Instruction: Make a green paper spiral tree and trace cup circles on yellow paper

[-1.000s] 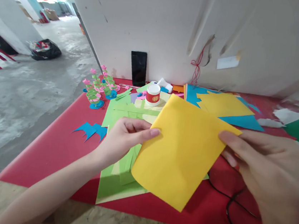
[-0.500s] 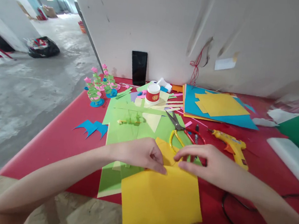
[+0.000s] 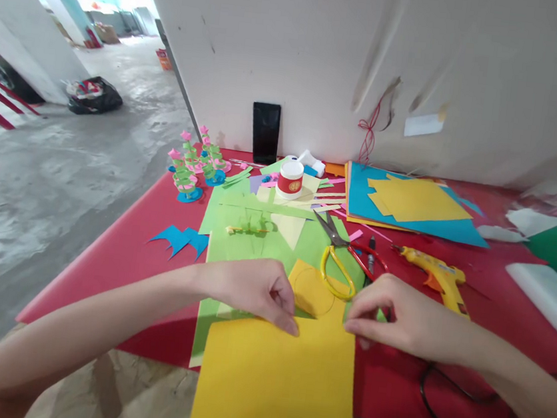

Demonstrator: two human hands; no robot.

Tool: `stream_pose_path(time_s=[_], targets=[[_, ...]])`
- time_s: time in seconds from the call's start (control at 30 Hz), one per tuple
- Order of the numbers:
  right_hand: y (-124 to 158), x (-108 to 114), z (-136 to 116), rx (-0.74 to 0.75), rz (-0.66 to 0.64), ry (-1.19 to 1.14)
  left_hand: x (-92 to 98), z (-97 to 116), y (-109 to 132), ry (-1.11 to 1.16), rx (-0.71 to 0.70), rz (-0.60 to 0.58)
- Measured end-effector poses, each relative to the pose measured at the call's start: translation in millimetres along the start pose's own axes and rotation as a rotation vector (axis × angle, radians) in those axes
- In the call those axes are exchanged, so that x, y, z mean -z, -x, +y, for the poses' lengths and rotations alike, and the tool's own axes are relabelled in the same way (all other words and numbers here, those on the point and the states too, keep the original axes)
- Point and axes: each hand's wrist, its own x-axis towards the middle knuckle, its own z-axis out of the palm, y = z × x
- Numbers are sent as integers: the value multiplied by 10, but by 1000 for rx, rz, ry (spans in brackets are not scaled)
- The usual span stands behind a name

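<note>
My left hand (image 3: 263, 296) pinches the upper edge of a large yellow paper sheet (image 3: 276, 386), which hangs over the table's front edge. At the sheet's upper right, my right hand (image 3: 390, 315) is closed with thumb and fingers pinching its edge. Between the hands is a yellow paper part with a drawn circle (image 3: 313, 290); I cannot tell if it is joined to the sheet. Just beyond lie scissors (image 3: 335, 242) with one yellow and one red handle, blades apart. Green paper sheets (image 3: 223, 256) lie under and behind my left hand.
A yellow glue gun (image 3: 435, 270) lies at right, its black cable (image 3: 430, 404) trailing forward. Behind are blue sheets with yellow pieces (image 3: 418, 199), a white-and-red cup (image 3: 290, 180) and a leaning phone (image 3: 265, 134). Paper flowers (image 3: 189, 175) and blue cutouts (image 3: 179, 241) stand and lie left.
My right hand has moved right, from the middle of the upper edge to the sheet's right side. The drawn circle now shows between my hands. The sheet has shifted left and down.
</note>
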Motion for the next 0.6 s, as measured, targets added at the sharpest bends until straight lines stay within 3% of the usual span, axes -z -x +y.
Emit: stream_pose_path(time_s=[0.07,0.2,0.4,0.6], targets=[[62,48,92,-77,-7,84,11,-71,52,-14,41,-4],[50,8,46,-117,159,43,-39,-85,34,-40,25,1],[-68,-268,-235,-8,-12,45,-106,13,-48,-114,-50,-5],[-117,-376,-245,-16,53,221,-132,15,-67,-157,-76,37]])
